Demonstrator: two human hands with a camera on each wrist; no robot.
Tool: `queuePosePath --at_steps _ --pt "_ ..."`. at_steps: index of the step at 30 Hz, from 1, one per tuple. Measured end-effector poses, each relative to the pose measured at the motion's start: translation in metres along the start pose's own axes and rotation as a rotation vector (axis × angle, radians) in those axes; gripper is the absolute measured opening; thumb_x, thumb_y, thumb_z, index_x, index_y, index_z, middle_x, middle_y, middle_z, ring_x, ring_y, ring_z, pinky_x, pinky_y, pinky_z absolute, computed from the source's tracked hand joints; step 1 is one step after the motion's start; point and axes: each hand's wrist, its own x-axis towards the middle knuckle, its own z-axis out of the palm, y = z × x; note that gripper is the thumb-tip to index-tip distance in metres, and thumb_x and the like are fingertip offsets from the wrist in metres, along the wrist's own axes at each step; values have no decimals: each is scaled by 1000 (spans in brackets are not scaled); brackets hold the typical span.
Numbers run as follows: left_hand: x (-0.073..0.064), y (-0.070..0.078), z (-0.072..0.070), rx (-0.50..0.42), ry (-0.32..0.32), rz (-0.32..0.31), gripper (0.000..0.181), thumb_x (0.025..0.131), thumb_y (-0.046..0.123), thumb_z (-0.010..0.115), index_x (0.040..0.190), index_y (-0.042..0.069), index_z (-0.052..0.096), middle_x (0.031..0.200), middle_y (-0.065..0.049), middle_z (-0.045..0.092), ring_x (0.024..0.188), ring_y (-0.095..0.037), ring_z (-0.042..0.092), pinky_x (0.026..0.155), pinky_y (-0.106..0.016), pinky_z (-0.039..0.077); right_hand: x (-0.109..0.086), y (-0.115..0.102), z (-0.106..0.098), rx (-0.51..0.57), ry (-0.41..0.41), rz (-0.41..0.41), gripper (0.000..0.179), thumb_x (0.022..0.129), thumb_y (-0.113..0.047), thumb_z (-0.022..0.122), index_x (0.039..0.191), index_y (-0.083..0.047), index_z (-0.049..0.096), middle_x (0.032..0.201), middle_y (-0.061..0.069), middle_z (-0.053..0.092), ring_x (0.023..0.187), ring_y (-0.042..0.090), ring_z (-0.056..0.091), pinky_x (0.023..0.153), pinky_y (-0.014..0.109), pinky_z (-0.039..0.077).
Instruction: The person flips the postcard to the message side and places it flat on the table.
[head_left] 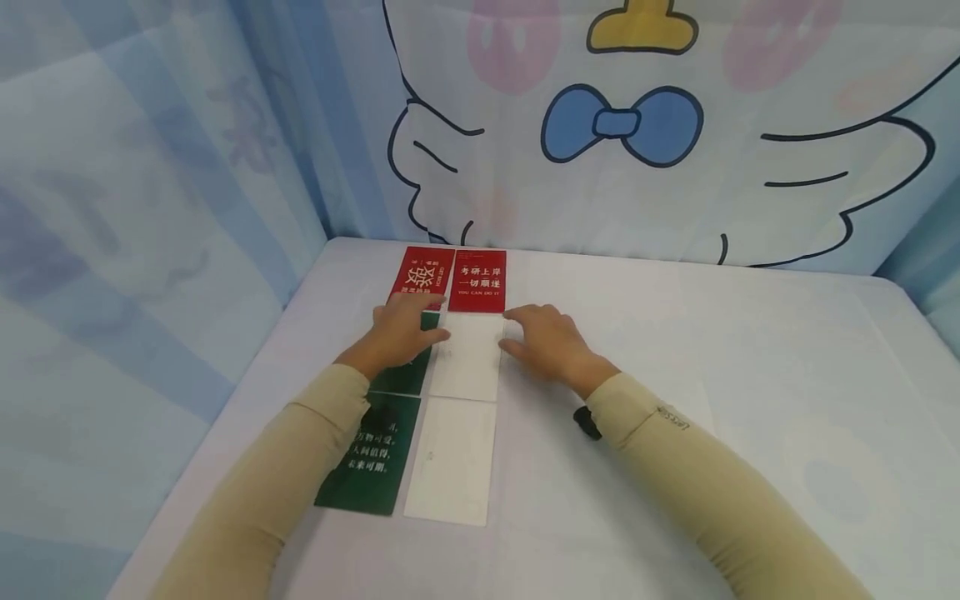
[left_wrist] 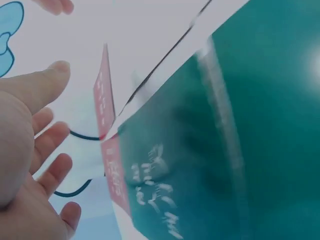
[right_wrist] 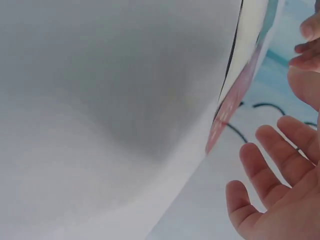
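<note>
Two red cards lie side by side at the table's far left: a left red card (head_left: pixel 429 268) and a right red card (head_left: pixel 477 282), both with pale lettering. Nearer, an upper green card (head_left: pixel 401 381) and a lower green card (head_left: pixel 371 462) form the left column. Beside them lie an upper cream card (head_left: pixel 467 367) and a lower cream card (head_left: pixel 450 462). My left hand (head_left: pixel 399 332) is over the upper green card, covering part of it, fingers spread. At the upper cream card's right edge is my right hand (head_left: pixel 553 343), its fingers loosely bent in the right wrist view. Neither hand grips anything.
The cards lie on a white tabletop (head_left: pixel 712 400) that extends to the right. A printed curtain (head_left: pixel 622 208) hangs behind the far edge, and a pale blue curtain (head_left: pixel 150 250) borders the left side. A small black object (head_left: pixel 587 423) shows at the right sleeve.
</note>
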Motion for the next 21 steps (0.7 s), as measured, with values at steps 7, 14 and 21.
queuePosePath --at_steps 7,14,21 --pt "33 1 0 -46 49 22 81 85 29 81 153 16 39 153 -10 41 140 -33 33 112 -63 22 38 19 -13 -8 22 17 62 96 -35 66 148 -7 47 147 14 51 133 36 45 108 54 38" --pt "53 0 9 -71 36 -10 73 87 35 77 150 19 44 150 -9 45 138 -31 36 113 -62 22 64 22 -4 5 -24 44 65 95 -37 68 149 -8 46 146 14 51 133 35 44 108 54 38" --pt "68 -1 15 -88 12 -78 66 89 31 76 147 17 47 145 -9 50 136 -31 37 114 -62 19 81 16 2 -13 -58 37 54 102 -32 58 150 -12 46 143 14 54 130 35 46 107 52 40"
